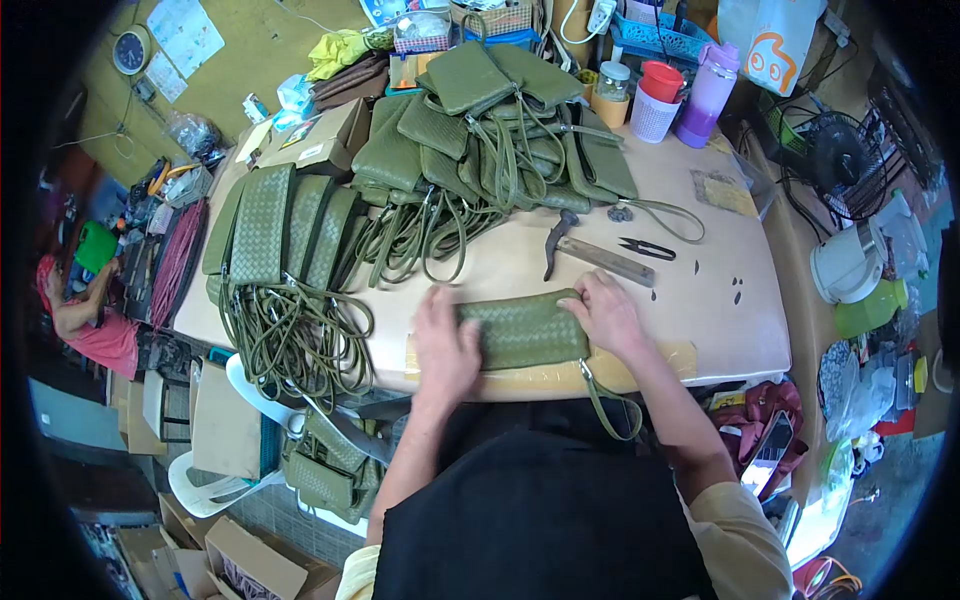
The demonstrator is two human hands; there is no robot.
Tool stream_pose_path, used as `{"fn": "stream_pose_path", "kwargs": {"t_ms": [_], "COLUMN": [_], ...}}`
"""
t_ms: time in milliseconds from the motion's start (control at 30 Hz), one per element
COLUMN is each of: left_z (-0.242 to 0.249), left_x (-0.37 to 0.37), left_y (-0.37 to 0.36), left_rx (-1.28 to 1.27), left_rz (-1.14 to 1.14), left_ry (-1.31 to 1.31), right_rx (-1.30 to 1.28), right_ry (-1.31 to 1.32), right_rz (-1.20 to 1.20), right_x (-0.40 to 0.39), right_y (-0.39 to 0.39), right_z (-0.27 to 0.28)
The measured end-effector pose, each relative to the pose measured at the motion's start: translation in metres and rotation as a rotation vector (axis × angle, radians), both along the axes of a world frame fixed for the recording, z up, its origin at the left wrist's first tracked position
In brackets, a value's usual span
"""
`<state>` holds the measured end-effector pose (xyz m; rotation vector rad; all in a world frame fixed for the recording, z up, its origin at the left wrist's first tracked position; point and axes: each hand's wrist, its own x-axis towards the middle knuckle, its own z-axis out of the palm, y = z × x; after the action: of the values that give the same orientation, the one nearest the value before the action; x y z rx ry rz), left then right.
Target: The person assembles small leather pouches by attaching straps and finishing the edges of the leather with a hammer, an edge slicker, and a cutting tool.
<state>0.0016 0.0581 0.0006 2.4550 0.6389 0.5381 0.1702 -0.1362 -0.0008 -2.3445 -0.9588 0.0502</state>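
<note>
A green woven wristlet pouch [525, 332] lies flat at the front of the table, its strap [612, 405] hanging from the lower right corner over the edge. My right hand [608, 315] grips the pouch's upper right corner between thumb and fingers. At the pouch's left end is my left hand [445, 345], its fingers smeared by motion and its thumb at the pouch's edge. Just beyond the pouch lie a hammer [557, 243], a flat metal ruler [610, 260] and a pair of thread snips [648, 248].
Piled green pouches [470, 150] cover the table's back. More pouches [262, 225] are stacked at the left, straps [290, 335] dangling over the edge. A purple bottle [708, 95] and a red cup [661, 82] stand at the back right. Another person [90, 320] is at far left.
</note>
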Motion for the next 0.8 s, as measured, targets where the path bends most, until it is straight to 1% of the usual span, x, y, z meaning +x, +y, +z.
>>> {"fn": "stream_pose_path", "kwargs": {"t_ms": [33,67,100,133,167,200,233,300,333,367,433,500,567,600,633,667,700,767,800], "left_z": [0.004,-0.003,-0.011,-0.018,-0.023,-0.023,-0.022,-0.02,-0.02,-0.015,-0.012,-0.008,-0.006,-0.006,-0.004,-0.002,0.002,0.007,0.007], "left_x": [-0.005,-0.011,-0.017,-0.024,-0.028,-0.029,-0.029,-0.026,-0.025,-0.026,-0.027,-0.031,-0.034,-0.036,-0.036,-0.035,-0.033,-0.033,-0.033], "left_y": [0.007,0.022,0.034,0.034,0.03,0.025,0.014,-0.007,-0.012,-0.018,-0.023,-0.028,-0.029,-0.028,-0.026,-0.024,-0.023,-0.023,-0.02], "left_rx": [-0.164,-0.293,-0.422,-0.42,-0.677,-0.922,-0.855,-0.828,-0.773,-0.729,-0.727,-0.724,-0.722,-0.704,-0.686,-0.592,-0.592,-0.732,-0.821], "left_rz": [0.152,0.127,0.108,0.133,0.062,-0.016,-0.062,0.005,0.033,0.056,0.065,0.072,0.079,0.035,-0.009,-0.054,-0.052,-0.087,-0.105], "left_ry": [-0.058,-0.01,0.039,0.041,-0.156,-0.366,-0.507,-0.635,-0.662,-0.694,-0.767,-0.746,-0.722,-0.698,-0.674,-0.664,-0.667,-0.605,-0.589], "right_rx": [0.152,0.278,0.279,0.427,0.57,0.71,0.709,0.733,0.772,0.775,0.718,0.694,0.574,0.58,0.678,0.774,0.773,0.717,0.714], "right_ry": [0.144,0.182,0.193,0.354,0.513,0.555,0.564,0.325,0.265,0.271,0.266,0.279,0.26,0.26,0.256,0.25,0.248,0.173,0.175], "right_rz": [-0.034,-0.019,-0.001,-0.031,-0.06,-0.088,-0.063,-0.115,-0.14,-0.128,-0.13,-0.14,-0.151,-0.147,-0.135,-0.124,-0.122,-0.089,-0.094], "right_x": [-0.004,-0.007,-0.011,-0.013,-0.016,-0.021,-0.026,-0.033,-0.036,-0.039,-0.045,-0.047,-0.051,-0.052,-0.053,-0.054,-0.053,-0.055,-0.054], "right_y": [-0.001,-0.004,-0.006,-0.007,-0.004,0.002,0.004,0.003,0.004,0.002,-0.006,-0.016,-0.026,-0.029,-0.032,-0.031,-0.032,-0.035,-0.035], "right_z": [-0.002,-0.004,-0.011,-0.019,-0.023,-0.02,-0.016,-0.009,-0.012,-0.011,-0.006,-0.009,-0.005,-0.01,-0.015,-0.016,-0.013,-0.004,-0.004]}}
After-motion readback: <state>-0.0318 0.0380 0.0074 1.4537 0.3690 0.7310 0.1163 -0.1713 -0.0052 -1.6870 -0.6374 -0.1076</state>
